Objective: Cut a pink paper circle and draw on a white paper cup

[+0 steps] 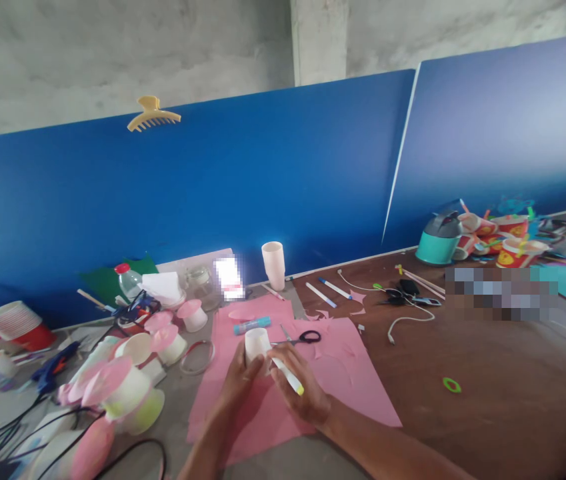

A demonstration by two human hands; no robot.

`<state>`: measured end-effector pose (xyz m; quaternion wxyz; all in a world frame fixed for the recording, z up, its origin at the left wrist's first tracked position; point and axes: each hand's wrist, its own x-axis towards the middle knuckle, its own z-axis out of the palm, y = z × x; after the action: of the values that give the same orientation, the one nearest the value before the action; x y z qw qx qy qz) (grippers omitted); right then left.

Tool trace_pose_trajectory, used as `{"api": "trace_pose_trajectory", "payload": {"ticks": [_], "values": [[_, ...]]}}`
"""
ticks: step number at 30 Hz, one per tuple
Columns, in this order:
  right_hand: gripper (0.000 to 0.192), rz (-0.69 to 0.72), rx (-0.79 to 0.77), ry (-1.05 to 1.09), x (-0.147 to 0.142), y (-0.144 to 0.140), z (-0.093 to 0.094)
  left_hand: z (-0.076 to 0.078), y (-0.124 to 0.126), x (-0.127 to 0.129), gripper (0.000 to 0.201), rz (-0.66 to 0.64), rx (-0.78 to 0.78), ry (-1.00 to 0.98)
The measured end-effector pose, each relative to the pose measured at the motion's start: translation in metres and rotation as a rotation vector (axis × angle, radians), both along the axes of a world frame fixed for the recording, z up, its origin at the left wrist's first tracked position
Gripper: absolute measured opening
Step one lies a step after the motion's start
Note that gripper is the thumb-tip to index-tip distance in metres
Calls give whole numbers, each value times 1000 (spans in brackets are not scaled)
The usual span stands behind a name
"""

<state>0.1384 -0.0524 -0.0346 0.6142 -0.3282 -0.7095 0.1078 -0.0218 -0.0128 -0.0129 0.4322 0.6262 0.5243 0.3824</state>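
Note:
A small white paper cup [257, 341] is in my left hand [241, 375], with the thumb across its lower side. My right hand [299, 381] is closed around a white marker [287, 375] with a yellow end. The marker's other end points at the cup; whether the tip touches it is hidden. Both hands are above sheets of pink paper [363, 393]. Just beyond the cup lie a blue glue stick [251, 325] and scissors with black handles [309, 337].
White cups with pink paper discs [113, 383] crowd the left, near cables and a blue glue gun [57, 367]. A stack of white cups [274, 265] stands by the blue partition [263, 180]. Two markers [321, 294], a cable [413, 321] and a green ring [451, 385] lie rightward.

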Motion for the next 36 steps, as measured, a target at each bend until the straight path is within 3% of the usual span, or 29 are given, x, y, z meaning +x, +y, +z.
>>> {"api": "trace_pose_trajectory", "payload": {"ticks": [36], "values": [[24, -15, -99, 87, 1, 8, -4, 3, -4, 3, 45, -4, -12, -106]]}}
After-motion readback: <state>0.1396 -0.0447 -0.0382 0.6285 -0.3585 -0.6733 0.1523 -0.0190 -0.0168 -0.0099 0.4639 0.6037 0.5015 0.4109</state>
